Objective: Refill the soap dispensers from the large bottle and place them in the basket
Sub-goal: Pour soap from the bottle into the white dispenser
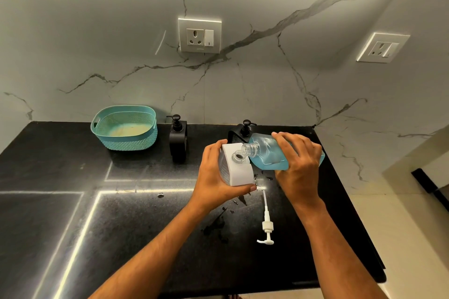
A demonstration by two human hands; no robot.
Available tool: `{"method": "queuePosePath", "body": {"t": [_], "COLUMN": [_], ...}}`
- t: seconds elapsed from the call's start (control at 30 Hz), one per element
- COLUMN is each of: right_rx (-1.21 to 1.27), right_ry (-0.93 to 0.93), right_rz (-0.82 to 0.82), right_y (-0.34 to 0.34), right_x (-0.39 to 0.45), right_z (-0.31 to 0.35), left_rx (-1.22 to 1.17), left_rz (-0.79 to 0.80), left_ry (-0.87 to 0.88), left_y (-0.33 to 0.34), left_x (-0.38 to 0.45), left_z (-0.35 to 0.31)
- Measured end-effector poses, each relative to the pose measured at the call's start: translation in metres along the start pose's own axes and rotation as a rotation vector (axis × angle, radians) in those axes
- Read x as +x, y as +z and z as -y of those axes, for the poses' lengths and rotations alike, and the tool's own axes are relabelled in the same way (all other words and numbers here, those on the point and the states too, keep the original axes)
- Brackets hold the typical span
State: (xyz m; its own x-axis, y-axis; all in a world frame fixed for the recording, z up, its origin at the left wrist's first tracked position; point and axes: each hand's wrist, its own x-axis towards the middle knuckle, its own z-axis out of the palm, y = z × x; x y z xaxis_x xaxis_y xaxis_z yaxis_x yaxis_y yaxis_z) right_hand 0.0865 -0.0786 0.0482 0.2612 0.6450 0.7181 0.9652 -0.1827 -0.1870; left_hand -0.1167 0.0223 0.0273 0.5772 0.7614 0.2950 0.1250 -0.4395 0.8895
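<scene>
Right of the frame's centre, mid-pour: left hand (220,172) wrapped around the white dispenser (234,165), fingers closed on its sides, open neck up and bare of its pump. Right hand (297,160) clamped over the large bottle (267,153), tipped nearly flat, mouth just above and beside the dispenser's neck, blue soap pooled low in the body. Best done by lining mouth over neck before tipping further, pouring thin and slow, holding the dispenser upright. Spilled drops already on the dark surface (73,213) below the hands, so slippery footing likely. White pump (266,228) lying loose at lower right, near the surface's right edge. Two black dispensers (178,138) behind; teal basket (125,126) upper left, empty, with open surface between for carrying across.
</scene>
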Motion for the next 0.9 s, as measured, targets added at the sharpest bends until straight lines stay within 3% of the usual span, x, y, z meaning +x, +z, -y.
{"method": "queuePosePath", "body": {"t": [0.9], "right_rx": [-0.044], "right_ry": [-0.037], "right_rz": [-0.020], "right_y": [-0.0079], "right_x": [0.0016], "right_z": [-0.0026], "left_rx": [-0.011], "left_rz": [0.004], "left_ry": [0.006], "left_y": [0.0033], "left_x": [-0.0018], "left_z": [-0.0001]}}
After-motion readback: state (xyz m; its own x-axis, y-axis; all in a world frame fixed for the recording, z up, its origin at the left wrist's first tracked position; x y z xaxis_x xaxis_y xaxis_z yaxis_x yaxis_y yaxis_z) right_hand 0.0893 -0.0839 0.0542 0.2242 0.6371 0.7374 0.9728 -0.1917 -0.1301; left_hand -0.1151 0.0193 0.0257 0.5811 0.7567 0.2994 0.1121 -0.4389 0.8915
